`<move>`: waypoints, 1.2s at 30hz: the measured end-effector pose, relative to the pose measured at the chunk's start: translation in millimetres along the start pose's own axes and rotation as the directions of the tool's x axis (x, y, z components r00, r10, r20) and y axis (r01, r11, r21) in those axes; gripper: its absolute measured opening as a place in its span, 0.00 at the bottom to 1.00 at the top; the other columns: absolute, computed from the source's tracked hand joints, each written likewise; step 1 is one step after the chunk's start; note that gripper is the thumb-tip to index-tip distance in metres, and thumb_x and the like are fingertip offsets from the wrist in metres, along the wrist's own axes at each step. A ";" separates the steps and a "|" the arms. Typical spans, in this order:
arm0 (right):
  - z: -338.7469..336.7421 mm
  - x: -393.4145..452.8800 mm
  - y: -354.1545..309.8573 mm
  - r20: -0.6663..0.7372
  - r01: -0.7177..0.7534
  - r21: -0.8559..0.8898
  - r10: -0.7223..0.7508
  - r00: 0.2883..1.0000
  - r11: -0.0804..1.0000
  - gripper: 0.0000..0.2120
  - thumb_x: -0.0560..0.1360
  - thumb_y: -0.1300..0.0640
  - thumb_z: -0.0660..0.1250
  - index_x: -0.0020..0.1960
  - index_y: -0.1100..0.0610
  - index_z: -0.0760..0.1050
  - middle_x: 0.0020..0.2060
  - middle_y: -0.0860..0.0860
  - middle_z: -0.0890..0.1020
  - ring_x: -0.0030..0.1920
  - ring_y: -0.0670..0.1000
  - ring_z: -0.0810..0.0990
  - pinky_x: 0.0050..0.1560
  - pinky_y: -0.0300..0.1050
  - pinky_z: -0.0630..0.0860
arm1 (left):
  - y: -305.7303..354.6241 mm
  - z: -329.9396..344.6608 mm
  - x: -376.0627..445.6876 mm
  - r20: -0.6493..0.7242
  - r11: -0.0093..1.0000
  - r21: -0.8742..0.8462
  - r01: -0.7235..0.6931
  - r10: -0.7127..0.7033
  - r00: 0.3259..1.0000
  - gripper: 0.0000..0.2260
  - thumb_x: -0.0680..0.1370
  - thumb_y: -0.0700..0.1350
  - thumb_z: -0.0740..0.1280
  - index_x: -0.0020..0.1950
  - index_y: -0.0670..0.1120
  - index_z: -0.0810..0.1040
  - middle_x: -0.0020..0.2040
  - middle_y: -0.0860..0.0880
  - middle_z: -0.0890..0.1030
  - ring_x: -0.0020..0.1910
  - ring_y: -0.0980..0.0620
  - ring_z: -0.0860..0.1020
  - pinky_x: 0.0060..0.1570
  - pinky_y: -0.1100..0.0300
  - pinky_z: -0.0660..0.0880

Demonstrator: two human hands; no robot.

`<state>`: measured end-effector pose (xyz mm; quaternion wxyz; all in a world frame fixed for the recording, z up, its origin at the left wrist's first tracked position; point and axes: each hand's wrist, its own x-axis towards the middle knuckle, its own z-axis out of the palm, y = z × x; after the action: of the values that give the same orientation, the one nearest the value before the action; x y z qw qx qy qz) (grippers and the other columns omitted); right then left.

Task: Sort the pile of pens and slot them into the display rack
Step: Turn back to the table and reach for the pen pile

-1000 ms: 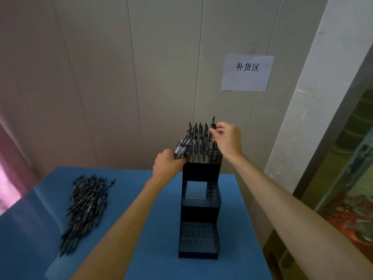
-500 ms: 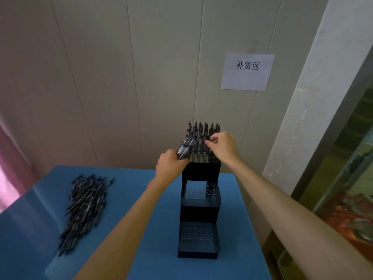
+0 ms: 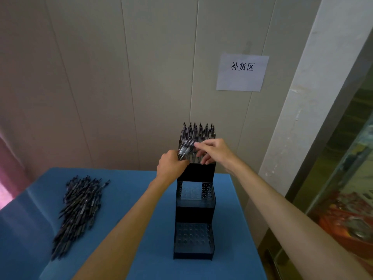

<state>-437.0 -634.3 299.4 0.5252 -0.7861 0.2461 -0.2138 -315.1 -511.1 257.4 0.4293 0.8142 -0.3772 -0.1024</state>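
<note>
**Head view: both hands meet at the top of the rack**

Head camera looks down on a blue table [image 3: 141,249], and the action sits right at the top tier of the black rack [image 3: 194,215]. The left hand [image 3: 171,165] is curled tight around a bundle [image 3: 186,148] of dark pens, their ends fanning up and to the right, just in front of the rack's top edge. The right hand [image 3: 214,151] comes in from the other side, its thumb and forefinger pinching at the tip of that bundle, the other fingers curled loosely below and hanging over the rack's black upper face. Whether it grips one pen or only touches the ends, the blur makes it hard to tell.

Behind both hands, pens [image 3: 198,131] stand upright in rows in the top tier, tightly packed. The middle tier and the bottom tier show bare round holes under clear plastic fronts.

Over on the left of the table, well apart from the rack, lies the pile [image 3: 79,209] of dark pens, long and loose, running from near the far edge toward the near side.

On the panelled wall [image 3: 101,87] above and right of the rack hangs a white paper sign [image 3: 242,72] with three printed characters.
</note>
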 end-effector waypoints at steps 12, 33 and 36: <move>4.4 -4.3 12.7 -0.060 -0.006 0.087 0.012 0.998 0.996 0.09 0.76 0.55 0.73 0.49 0.62 0.81 0.43 0.55 0.86 0.42 0.53 0.87 0.46 0.46 0.84 | 12.3 12.2 -4.1 0.002 0.999 0.007 -0.031 0.031 1.000 0.10 0.75 0.47 0.69 0.35 0.49 0.72 0.31 0.49 0.76 0.31 0.49 0.74 0.31 0.59 0.71; -26.5 27.0 2.0 -0.383 0.274 -0.390 -0.426 0.820 0.879 0.06 0.77 0.60 0.70 0.52 0.61 0.81 0.43 0.52 0.85 0.42 0.50 0.85 0.47 0.50 0.84 | -4.3 -3.7 4.5 -0.036 0.996 0.083 0.012 -0.009 0.999 0.13 0.76 0.45 0.68 0.34 0.46 0.68 0.29 0.50 0.71 0.27 0.51 0.67 0.29 0.63 0.62; -24.1 30.8 4.5 -0.359 0.250 -0.411 -0.407 0.840 0.877 0.07 0.77 0.59 0.71 0.52 0.61 0.81 0.43 0.54 0.86 0.41 0.50 0.85 0.47 0.50 0.84 | -5.4 -4.7 6.7 -0.038 0.998 0.068 0.017 -0.015 0.999 0.12 0.75 0.45 0.68 0.34 0.46 0.68 0.29 0.49 0.71 0.27 0.50 0.67 0.29 0.62 0.62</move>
<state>-427.8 -672.0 306.3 0.2639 -0.8291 0.2500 -0.4248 -305.4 -511.0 257.2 0.4074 0.8333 -0.3657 -0.0774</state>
